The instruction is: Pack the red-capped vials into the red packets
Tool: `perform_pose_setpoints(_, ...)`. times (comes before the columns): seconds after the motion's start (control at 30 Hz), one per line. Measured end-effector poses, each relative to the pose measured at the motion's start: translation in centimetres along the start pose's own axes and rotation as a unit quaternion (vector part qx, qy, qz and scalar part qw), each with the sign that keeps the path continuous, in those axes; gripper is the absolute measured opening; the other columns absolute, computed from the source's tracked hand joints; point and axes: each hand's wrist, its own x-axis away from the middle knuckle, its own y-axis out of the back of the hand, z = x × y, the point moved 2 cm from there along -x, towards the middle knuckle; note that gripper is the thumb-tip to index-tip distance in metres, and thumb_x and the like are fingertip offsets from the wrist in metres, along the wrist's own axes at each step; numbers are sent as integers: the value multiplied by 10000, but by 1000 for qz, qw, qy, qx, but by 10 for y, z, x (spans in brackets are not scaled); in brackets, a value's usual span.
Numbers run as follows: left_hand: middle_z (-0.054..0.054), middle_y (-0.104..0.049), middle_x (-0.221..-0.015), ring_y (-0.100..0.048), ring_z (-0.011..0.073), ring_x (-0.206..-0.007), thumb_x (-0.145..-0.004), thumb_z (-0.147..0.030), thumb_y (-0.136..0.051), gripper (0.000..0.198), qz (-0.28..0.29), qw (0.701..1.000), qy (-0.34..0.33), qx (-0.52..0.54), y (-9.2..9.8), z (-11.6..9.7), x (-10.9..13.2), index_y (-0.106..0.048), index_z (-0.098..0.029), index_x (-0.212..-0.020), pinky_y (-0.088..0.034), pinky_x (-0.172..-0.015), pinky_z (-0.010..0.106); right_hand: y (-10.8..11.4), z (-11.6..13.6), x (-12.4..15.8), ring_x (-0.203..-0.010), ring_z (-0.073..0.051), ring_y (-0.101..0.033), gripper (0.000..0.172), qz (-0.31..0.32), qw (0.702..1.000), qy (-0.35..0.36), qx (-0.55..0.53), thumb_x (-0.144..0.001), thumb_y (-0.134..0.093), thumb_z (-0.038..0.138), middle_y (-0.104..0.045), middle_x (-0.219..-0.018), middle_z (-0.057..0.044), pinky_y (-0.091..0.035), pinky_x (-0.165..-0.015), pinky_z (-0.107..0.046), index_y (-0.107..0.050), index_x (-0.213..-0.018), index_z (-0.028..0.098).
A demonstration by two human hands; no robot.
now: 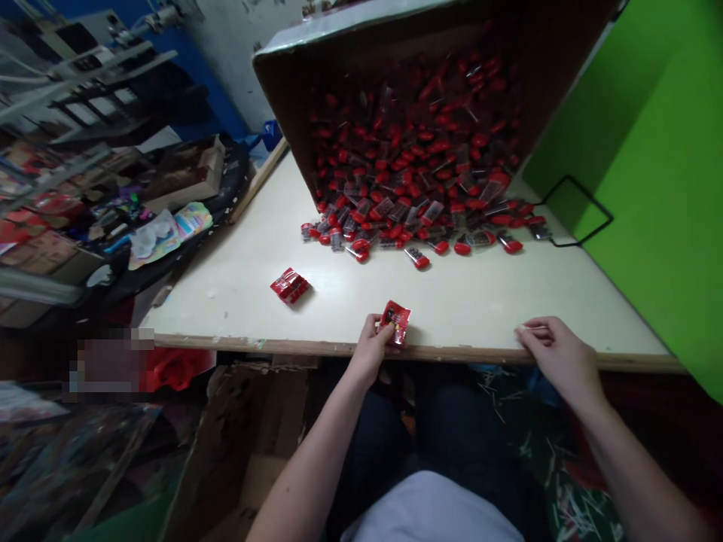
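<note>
The person's white shirt and dark trousers fill the bottom of the head view, with both forearms reaching forward to a pale table. The left hand sits at the table's wooden edge, its fingers closed on a small red foil packet, pinching it by one end. The packet looks light, thin and flexible, probably slippery, and easiest to hold by its flat edge. The right hand rests at the edge further along, fingers loosely curled around what may be a thin pale sliver; it is too small to tell. Another red packet lies alone on the tabletop. Ahead, a cardboard box lies tipped with its open side toward the person, and a heap of red-and-clear packets fills it and spills across the table. A green wall rises to the right.
</note>
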Motion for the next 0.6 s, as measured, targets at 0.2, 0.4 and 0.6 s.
perform_pose_setpoints(0.2,-7,-575,-762,-581,120,-607,-750,-343,-594,247,-71,997,-10,-9,-14,6,-11,-456,-195,-891,-453,-533,235,36,13,-11,-756,-244,-605,293,-44,979,35,198,-815,-505,353,-645,-966,-141,-468,-781,-437,-642,-994,165)
perform_pose_setpoints(0.4,-7,-573,-762,-567,124,-628,-761,-331,-582,236,-59,995,5,82,-36,7,-4,-456,-197,-909,-433,-592,246,-33,91,24,-843,-224,-642,385,129,947,-98,-276,-762,-624,488,-662,-999,-83,-523,-760,-382,-622,-1032,213)
perform_pose_setpoints(0.6,-32,-539,-720,-458,81,-607,-750,-279,-605,183,-94,989,-16,111,-40,2,1,-505,-189,-875,-325,-580,203,-109,164,39,-919,-196,-642,386,249,838,-123,-469,-700,-728,405,-698,-972,-54,-508,-821,-312,-635,-1008,191)
